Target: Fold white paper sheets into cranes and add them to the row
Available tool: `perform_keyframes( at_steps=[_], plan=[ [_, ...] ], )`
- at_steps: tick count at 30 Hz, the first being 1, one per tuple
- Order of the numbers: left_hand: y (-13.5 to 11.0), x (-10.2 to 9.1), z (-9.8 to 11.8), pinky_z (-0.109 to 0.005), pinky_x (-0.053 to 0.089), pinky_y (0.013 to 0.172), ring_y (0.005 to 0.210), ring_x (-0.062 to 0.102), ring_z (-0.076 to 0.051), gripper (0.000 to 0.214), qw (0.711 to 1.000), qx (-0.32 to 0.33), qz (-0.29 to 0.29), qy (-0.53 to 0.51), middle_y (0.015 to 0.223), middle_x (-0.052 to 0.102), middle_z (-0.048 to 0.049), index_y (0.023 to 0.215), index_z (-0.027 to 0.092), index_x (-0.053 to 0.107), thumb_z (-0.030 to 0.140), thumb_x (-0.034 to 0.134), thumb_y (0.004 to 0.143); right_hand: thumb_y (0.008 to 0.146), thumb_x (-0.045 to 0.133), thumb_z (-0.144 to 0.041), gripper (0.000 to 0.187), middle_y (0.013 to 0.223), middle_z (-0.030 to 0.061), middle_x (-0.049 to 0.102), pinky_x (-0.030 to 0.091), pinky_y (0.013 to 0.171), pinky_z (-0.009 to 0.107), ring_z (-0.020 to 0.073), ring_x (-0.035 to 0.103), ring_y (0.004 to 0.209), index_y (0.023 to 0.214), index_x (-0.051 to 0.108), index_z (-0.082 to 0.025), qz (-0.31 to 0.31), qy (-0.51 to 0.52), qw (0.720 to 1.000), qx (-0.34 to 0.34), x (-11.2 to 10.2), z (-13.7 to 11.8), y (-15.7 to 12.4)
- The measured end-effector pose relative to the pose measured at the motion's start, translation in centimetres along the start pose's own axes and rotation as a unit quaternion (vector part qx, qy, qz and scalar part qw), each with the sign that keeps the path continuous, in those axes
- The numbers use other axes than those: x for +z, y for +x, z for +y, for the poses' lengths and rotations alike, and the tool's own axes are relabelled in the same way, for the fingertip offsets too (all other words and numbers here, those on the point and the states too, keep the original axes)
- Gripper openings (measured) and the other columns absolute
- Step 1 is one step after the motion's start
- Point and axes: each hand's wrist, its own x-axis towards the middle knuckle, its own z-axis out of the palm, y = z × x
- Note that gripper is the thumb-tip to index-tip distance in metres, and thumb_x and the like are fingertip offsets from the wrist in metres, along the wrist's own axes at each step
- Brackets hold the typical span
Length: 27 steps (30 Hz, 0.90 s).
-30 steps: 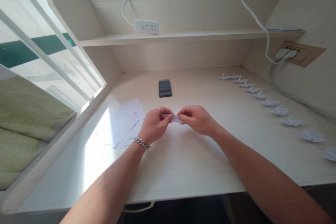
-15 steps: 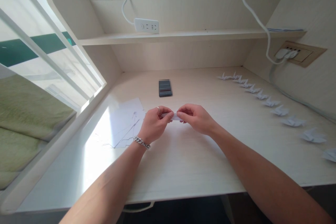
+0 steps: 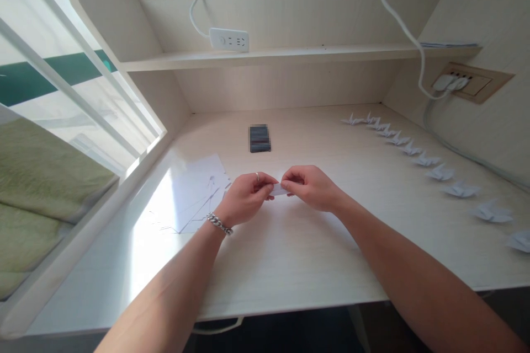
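Between my two hands is a small piece of folded white paper (image 3: 279, 190), held just above the desk. My left hand (image 3: 247, 196), with a ring and a chain bracelet, pinches its left end between thumb and fingers. Its right end is pinched by my right hand (image 3: 311, 186). Most of the paper's edges are covered by my fingers, so its exact shape is hidden. To the left of my left hand lie flat white paper sheets (image 3: 194, 182). A curved row of white paper cranes (image 3: 426, 160) stands along the desk's right side.
A small dark pixelated item (image 3: 259, 138) lies on the desk (image 3: 290, 265) beyond my hands. Above it runs a shelf (image 3: 290, 56) with a white power strip (image 3: 229, 39). A white cable (image 3: 397, 16) drops to a wall socket (image 3: 476, 84) at right. A white railing (image 3: 74, 66) borders the left.
The folded paper has tilted slightly, its left end lower. My left hand has turned a little and shifted slightly right. Both hands still pinch the paper.
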Motion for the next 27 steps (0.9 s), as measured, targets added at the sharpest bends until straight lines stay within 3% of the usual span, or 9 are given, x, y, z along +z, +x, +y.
perform_keyframes(
  at_steps=[7,11,17,27],
  plan=[
    [0.1,-0.2,-0.6,-0.031,0.056,0.071,0.073,0.070,-0.017,0.021,0.999,-0.005,0.045,-0.024,0.087,0.074,-0.0064,0.095,0.016,0.070,0.021,0.053,0.083,0.083,0.056,-0.029,0.018,0.068,0.0011,0.066,0.042,0.060,0.025,0.0150,0.060,0.066,0.076,0.068,-0.018,0.015,0.007,1.000,0.000,0.0,-0.1,0.0],
    [0.1,0.1,-0.8,-0.030,0.053,0.070,0.075,0.068,-0.018,0.019,0.998,0.027,0.046,0.033,0.079,0.072,-0.0049,0.088,0.018,0.068,0.032,0.056,0.086,0.083,0.056,-0.028,0.017,0.071,0.0018,0.068,0.042,0.061,0.025,0.0146,0.059,0.066,0.076,0.068,-0.017,0.022,0.011,1.000,-0.010,0.1,0.0,0.1],
    [-0.2,0.5,-0.3,-0.028,0.047,0.067,0.071,0.063,-0.016,0.017,0.988,0.058,0.056,0.133,0.079,0.072,-0.0022,0.082,0.020,0.067,0.031,0.055,0.087,0.081,0.057,-0.027,0.017,0.070,0.0006,0.067,0.040,0.059,0.024,0.0132,0.056,0.065,0.077,0.070,-0.018,0.006,0.000,1.000,-0.006,0.4,0.0,0.0],
    [0.1,-0.6,-0.4,-0.028,0.042,0.061,0.064,0.059,-0.016,0.019,0.986,0.039,0.058,0.151,0.070,0.068,-0.0012,0.080,0.020,0.066,0.031,0.052,0.086,0.078,0.056,-0.026,0.016,0.064,-0.0001,0.065,0.039,0.056,0.024,0.0137,0.056,0.061,0.073,0.068,-0.017,-0.004,0.014,0.999,0.028,-1.1,0.6,0.3]
  ],
)
